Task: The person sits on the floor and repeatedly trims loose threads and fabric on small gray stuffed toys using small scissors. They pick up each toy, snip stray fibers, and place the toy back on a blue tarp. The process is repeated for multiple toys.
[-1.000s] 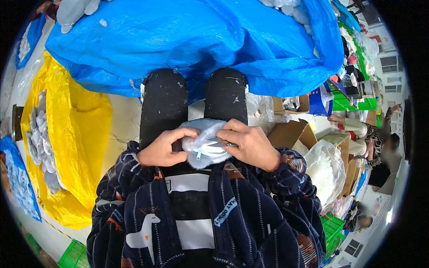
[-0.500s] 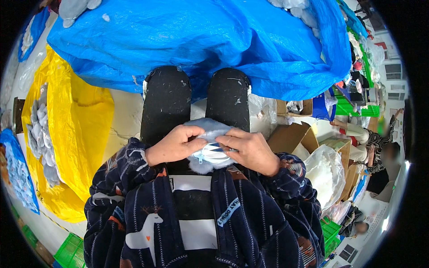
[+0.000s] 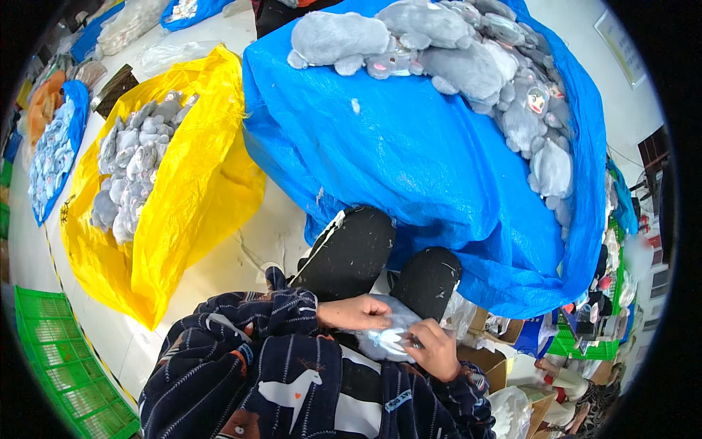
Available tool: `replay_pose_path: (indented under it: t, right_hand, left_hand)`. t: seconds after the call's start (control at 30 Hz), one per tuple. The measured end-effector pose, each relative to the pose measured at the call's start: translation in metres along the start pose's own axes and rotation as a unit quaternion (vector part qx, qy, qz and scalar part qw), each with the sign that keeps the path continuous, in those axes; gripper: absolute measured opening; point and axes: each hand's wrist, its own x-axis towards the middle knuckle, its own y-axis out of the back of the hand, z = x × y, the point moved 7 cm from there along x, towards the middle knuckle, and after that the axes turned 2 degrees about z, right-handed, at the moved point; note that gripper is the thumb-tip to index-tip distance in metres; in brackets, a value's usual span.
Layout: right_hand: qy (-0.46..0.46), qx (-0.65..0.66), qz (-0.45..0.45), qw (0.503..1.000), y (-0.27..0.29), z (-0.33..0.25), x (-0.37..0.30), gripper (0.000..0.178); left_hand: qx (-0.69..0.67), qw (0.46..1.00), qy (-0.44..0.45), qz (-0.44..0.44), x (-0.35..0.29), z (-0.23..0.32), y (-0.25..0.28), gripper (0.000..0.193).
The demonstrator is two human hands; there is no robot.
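A small grey plush piece with a white and light-blue patch rests over my lap, held between both hands. My left hand is closed on its left upper edge, thumb and fingers pinching the fur. My right hand is closed at its right side, fingers bent. Something small and dark shows by the right fingertips, too blurred to name. Beyond my knees a big blue sack lies spread, with several grey plush toys along its far and right edges.
At the left a yellow sack holds many small grey plush parts. A green plastic crate stands at the lower left. A blue bag of light-blue pieces lies farther left. To the right are cardboard boxes and a clear plastic bag.
The view has swung left and up, so more of the blue sack and its plush toys shows. Both hands still hold the grey plush piece, which now appears lower and farther right.
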Motion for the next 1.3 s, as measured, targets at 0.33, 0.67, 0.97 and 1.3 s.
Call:
replay_pose_path:
  t: [0.33, 0.67, 0.97, 1.3]
  right_hand:
    - [-0.016, -0.025, 0.061, 0.998, 0.009, 0.002, -0.030, 0.050]
    - [-0.027, -0.053, 0.176, 0.983, 0.025, 0.007, 0.000, 0.046]
    - [-0.006, -0.167, 0.077, 0.983, 0.009, -0.032, 0.023, 0.044]
    - [-0.035, -0.147, 0.083, 0.985, 0.001, -0.019, 0.027, 0.037]
  left_hand:
    - [0.273, 0.944, -0.177, -0.055, -0.021, 0.040, -0.013, 0.069]
    - [0.344, 0.916, -0.189, 0.085, -0.013, 0.037, 0.004, 0.050]
    - [0.368, 0.891, -0.205, 0.169, -0.001, 0.047, 0.003, 0.052]
    - [0.388, 0.867, -0.239, 0.202, -0.006, 0.051, 0.008, 0.046]
